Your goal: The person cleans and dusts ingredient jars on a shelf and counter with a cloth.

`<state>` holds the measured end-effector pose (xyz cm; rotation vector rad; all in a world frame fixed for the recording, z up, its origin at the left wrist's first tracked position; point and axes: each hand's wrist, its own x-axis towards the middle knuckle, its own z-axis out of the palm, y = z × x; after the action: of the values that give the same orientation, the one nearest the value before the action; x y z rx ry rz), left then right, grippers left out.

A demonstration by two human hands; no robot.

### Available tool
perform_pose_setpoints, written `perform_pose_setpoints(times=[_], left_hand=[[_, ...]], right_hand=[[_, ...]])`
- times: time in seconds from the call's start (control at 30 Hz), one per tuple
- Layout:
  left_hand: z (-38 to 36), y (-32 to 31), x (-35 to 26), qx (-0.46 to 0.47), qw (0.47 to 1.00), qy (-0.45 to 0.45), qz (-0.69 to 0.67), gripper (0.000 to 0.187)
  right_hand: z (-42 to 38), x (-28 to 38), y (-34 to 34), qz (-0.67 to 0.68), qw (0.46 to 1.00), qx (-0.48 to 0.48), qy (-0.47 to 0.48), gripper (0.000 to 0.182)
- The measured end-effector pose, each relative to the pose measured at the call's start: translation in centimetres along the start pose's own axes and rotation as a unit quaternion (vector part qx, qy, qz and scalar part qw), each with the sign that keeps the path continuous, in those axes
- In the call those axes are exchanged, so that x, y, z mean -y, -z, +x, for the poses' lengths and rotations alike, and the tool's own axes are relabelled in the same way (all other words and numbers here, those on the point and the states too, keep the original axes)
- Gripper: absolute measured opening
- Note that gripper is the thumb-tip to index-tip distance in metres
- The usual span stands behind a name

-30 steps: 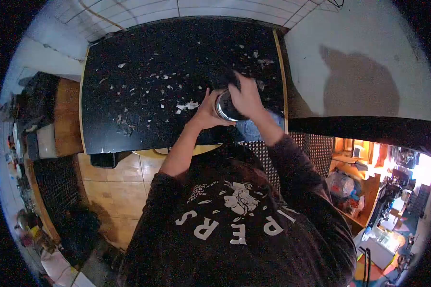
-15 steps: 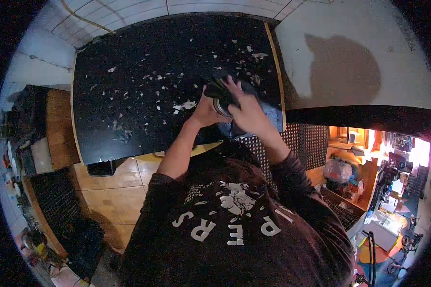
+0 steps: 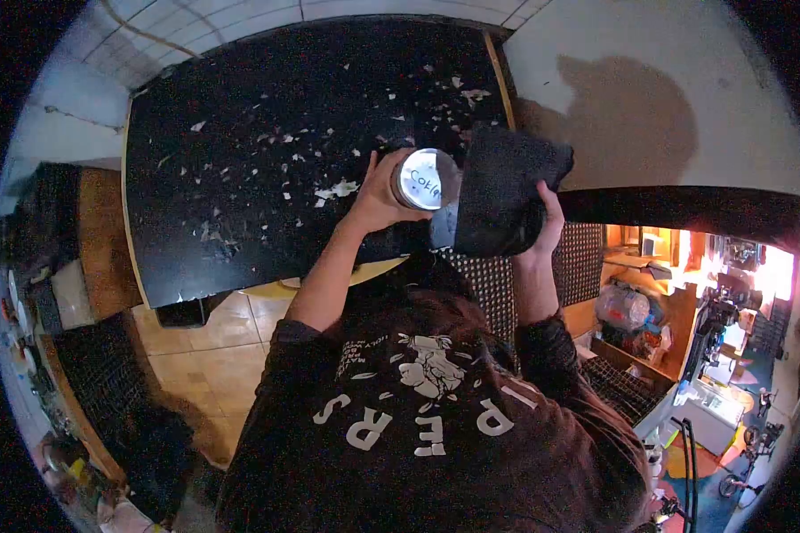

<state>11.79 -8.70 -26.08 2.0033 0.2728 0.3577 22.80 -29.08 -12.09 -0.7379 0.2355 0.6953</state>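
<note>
My left hand [image 3: 378, 195] grips the side of a round metal tin [image 3: 425, 178] with a white label on its lid. It is held over the near right part of a black table [image 3: 240, 98]. My right hand [image 3: 545, 222] holds a dark cloth [image 3: 502, 191] just right of the tin, lifted off the lid. The cloth hangs over the table's right edge and hides part of my right hand.
White scraps [image 3: 338, 189] are scattered across the black table. A pale wall [image 3: 684, 107] stands to the right, tiled wall behind. Perforated black panels [image 3: 578, 258] sit below the table edge. Tiled floor [image 3: 204, 346] lies at the left, cluttered shelves [image 3: 711, 338] at the right.
My right hand, which had the cloth pressed on the tin's lid, has pulled the cloth away to the right. The labelled lid now shows. My left hand stays on the tin.
</note>
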Motion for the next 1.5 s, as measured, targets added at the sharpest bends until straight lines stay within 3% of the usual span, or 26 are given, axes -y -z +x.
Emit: perform_pose_setpoints(times=[0.13, 0.23, 0.3, 0.37, 0.43, 0.57, 0.6, 0.63, 0.67, 0.7, 0.73, 0.77, 0.8, 0.83, 0.9, 0.93, 0.97, 1.03, 1.07, 1.17, 1.2, 1.23, 1.3, 1.33, 1.43, 1.5], left_hand=[[0.1, 0.0, -0.4, 0.01, 1.0, 0.021, -0.005, 0.116], [0.0, -0.1, -0.2, 0.018, 1.0, 0.005, 0.02, 0.119], [-0.3, -0.4, -0.2, -0.01, 0.998, 0.007, -0.06, 0.12], [-0.9, -0.7, -0.7, -0.045, 0.99, 0.011, -0.135, 0.121], [-2.1, -0.1, -3.1, -0.134, 0.988, -0.051, 0.047, 0.123], [-5.5, -1.3, -6.1, -0.27, 0.962, -0.045, 0.016, 0.086], [-6.1, -1.4, -7.9, -0.288, 0.956, -0.021, -0.057, 0.067], [-7.1, -1.0, -9.3, -0.264, 0.964, 0.019, -0.017, 0.06], [-7.7, -1.2, -11.0, -0.279, 0.951, 0.049, -0.121, 0.056], [-7.8, -1.3, -12.8, -0.296, 0.926, 0.078, -0.223, 0.052], [-7.8, -1.1, -13.6, -0.31, 0.922, 0.086, -0.216, 0.052], [-7.6, -0.9, -14.0, -0.279, 0.826, 0.118, -0.475, 0.044], [-7.5, -0.8, -14.4, -0.229, 0.665, 0.129, -0.699, 0.037], [-7.5, -0.9, -14.9, -0.249, 0.663, 0.123, -0.695, 0.037], [-7.1, -1.2, -15.9, -0.296, 0.754, 0.13, -0.571, 0.027], [-6.7, -1.7, -16.6, -0.363, 0.785, 0.113, -0.49, 0.023], [-6.8, -2.1, -17.0, -0.381, 0.778, 0.113, -0.486, 0.023], [-7.1, -3.0, -17.9, -0.458, 0.71, 0.161, -0.51, 0.022], [-6.1, -2.0, -21.6, -0.498, 0.685, 0.319, -0.426, 0.023], [-6.9, -3.7, -21.6, -0.538, 0.683, 0.348, -0.352, 0.026], [-7.1, -4.3, -21.2, -0.541, 0.698, 0.26, -0.392, 0.029], [-7.3, -4.7, -20.9, -0.55, 0.692, 0.261, -0.389, 0.029], [-7.3, -5.6, -20.9, -0.53, 0.721, 0.273, -0.353, 0.027], [-6.8, -5.9, -21.0, -0.551, 0.709, 0.293, -0.33, 0.024], [-6.1, -6.1, -19.8, -0.551, 0.722, 0.25, -0.335, 0.021], [-6.0, -6.1, -19.3, -0.553, 0.72, 0.261, -0.329, 0.02]], right_hand=[[-2.2, 0.5, 1.2, -0.047, 0.995, -0.082, -0.029, 0.029], [-3.1, 0.3, 2.8, -0.019, 0.997, -0.019, -0.071, 0.05], [-3.6, 0.3, 2.9, -0.027, 0.997, -0.03, -0.061, 0.05], [-3.6, 0.7, 2.0, -0.023, 0.986, 0.064, -0.15, 0.04], [-3.2, 0.9, 1.7, -0.046, 0.985, 0.037, -0.165, 0.036], [-2.4, 1.8, -0.8, -0.114, 0.974, -0.02, -0.195, 0.029], [-2.4, 2.1, -1.7, -0.136, 0.967, -0.017, -0.214, 0.028], [-2.3, 2.5, -2.3, -0.159, 0.959, -0.013, -0.233, 0.026], [-2.0, 2.7, -2.6, -0.137, 0.95, 0.012, -0.28, 0.026], [-2.0, 2.8, -3.2, -0.141, 0.946, 0.017, -0.293, 0.026], [-2.0, 2.8, -4.2, -0.138, 0.933, 0.033, -0.332, 0.026], [-2.0, 2.6, -4.8, -0.137, 0.917, 0.05, -0.371, 0.026], [-1.8, 2.5, -4.9, -0.165, 0.915, 0.052, -0.364, 0.027], [-1.5, 2.2, -4.8, -0.174, 0.907, 0.062, -0.379, 0.027], [-0.7, 1.6, -4.3, -0.2, 0.906, 0.13, -0.349, 0.03], [-0.4, 1.7, -4.5, -0.23, 0.911, 0.152, -0.307, 0.031], [0.1, 1.7, -4.3, -0.237, 0.903, 0.16, -0.321, 0.031], [1.5, 1.9, -3.5, -0.288, 0.88, 0.261, -0.273, 0.032], [2.2, 1.9, -3.0, -0.342, 0.862, 0.3, -0.225, 0.036], [2.6, 2.3, -2.6, -0.3, 0.833, 0.326, -0.33, 0.044], [2.4, 2.6, -2.8, -0.292, 0.815, 0.314, -0.39, 0.05], [1.9, 2.7, -3.1, -0.294, 0.808, 0.318, -0.398, 0.05], [0.7, 3.0, -3.7, -0.409, 0.747, 0.252, -0.46, 0.052], [1.1, 2.7, -3.2, -0.426, 0.715, 0.292, -0.47, 0.056], [1.8, 2.2, -2.7, -0.438, 0.71, 0.384, -0.396, 0.058], [2.5, 2.0, -1.7, -0.428, 0.737, 0.339, -0.399, 0.056]])
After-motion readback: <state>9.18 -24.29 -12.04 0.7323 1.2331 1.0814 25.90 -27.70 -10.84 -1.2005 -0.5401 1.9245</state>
